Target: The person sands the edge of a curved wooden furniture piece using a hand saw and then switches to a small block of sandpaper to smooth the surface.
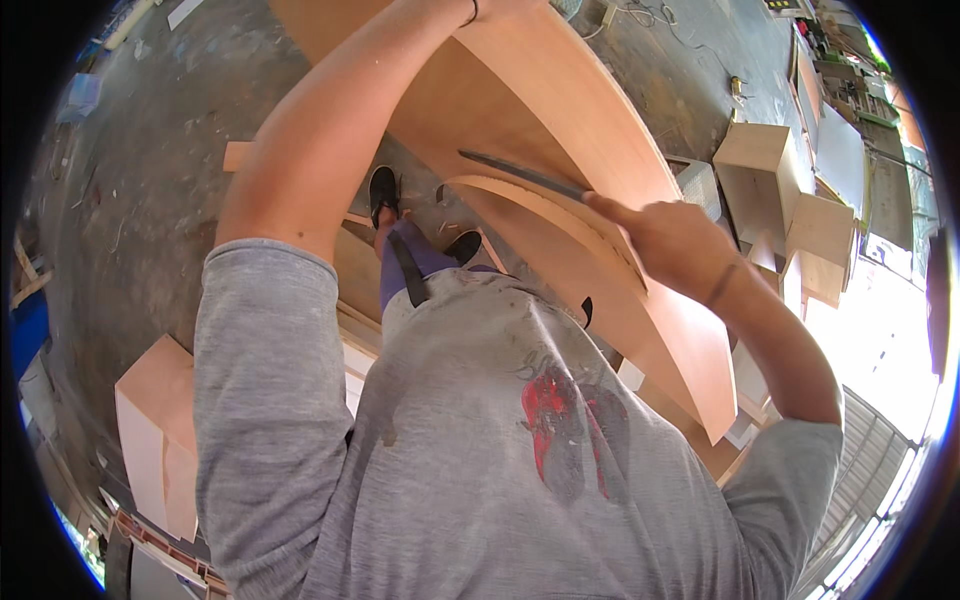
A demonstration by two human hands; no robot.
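Note:
My right hand (678,238) is closed round the near end of a long, dark, tapered metal file (522,173). The file points away to the left, across a large tan wooden piece (585,85) in front of my body. Just below the file runs a curved, rough-looking wooden edge (545,200), close to it; whether they touch I cannot tell. At the top rim of the picture my left hand (508,8) is by the wooden piece's far part. Its fingers are cut off from view.
Pale wooden boxes (755,175) stand on the right, near leaning boards (840,150). At the lower left is another wooden box (155,430). My shoe (384,190) is on the grey, stained floor (170,150). A cable (655,18) lies at the far right.

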